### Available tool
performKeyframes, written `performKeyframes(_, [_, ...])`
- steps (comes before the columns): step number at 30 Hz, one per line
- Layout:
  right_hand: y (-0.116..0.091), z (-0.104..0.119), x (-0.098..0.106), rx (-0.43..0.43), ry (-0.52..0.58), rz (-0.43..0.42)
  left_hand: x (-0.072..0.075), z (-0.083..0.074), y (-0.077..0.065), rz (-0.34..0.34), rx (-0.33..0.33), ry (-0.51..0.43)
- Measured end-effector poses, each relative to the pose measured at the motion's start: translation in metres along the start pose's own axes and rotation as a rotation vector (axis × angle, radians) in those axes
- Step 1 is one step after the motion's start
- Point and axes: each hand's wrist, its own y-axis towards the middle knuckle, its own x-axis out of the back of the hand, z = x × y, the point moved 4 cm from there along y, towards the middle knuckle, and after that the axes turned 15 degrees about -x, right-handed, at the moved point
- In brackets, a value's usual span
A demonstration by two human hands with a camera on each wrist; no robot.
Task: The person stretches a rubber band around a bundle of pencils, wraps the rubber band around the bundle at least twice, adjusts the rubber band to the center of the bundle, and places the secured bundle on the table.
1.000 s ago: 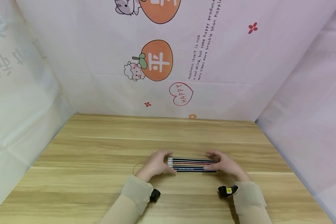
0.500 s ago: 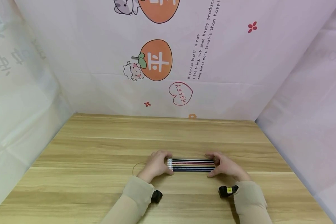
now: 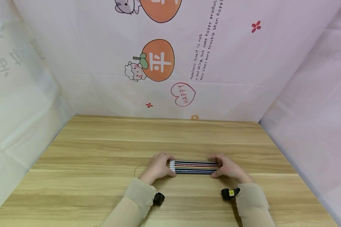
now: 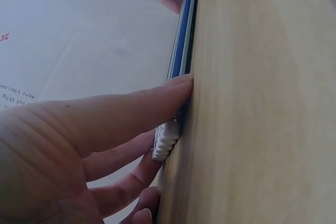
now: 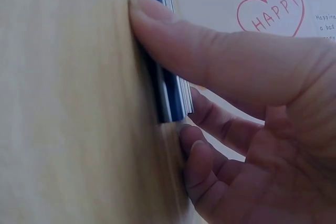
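Several striped pencils (image 3: pixel 194 167), dark with one red among them, lie side by side in a flat row on the wooden table. My left hand (image 3: pixel 159 167) grips the row at its left end, where the white eraser tips (image 4: pixel 165 142) line up; the thumb presses the near side and the fingers curl round the far side. At the other end my right hand (image 3: pixel 227 167) holds the row the same way, its thumb along the nearest dark blue pencil (image 5: pixel 170 90). In the right wrist view the flat pencil ends show below that thumb.
A thin rubber band (image 3: pixel 135 170) lies on the table (image 3: pixel 102 151) just left of my left wrist. Black wrist cameras (image 3: pixel 158 199) sit at both cuffs. A printed white curtain (image 3: pixel 230 63) stands at the back, with pale sheets on either side.
My right thumb has gone from lying over the near pencils to the row's near side. The nearest pencils, which stuck out to the right, are now level with the others.
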Motion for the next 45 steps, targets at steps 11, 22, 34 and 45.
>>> performKeyframes(11, [0.0, 0.001, -0.001, -0.003, 0.002, -0.011, -0.001, -0.001, -0.001, 0.017, 0.003, -0.001])
performKeyframes(22, [-0.001, 0.004, -0.003, -0.001, -0.002, -0.012, -0.001, 0.0, -0.001, 0.018, -0.007, -0.005])
performKeyframes(34, [-0.002, 0.008, -0.005, 0.027, -0.031, -0.011, -0.004, 0.0, 0.001, 0.019, -0.029, 0.071])
performKeyframes(45, [-0.005, 0.013, -0.006, 0.013, -0.115, -0.015, -0.005, -0.005, -0.002, 0.059, -0.029, 0.175])
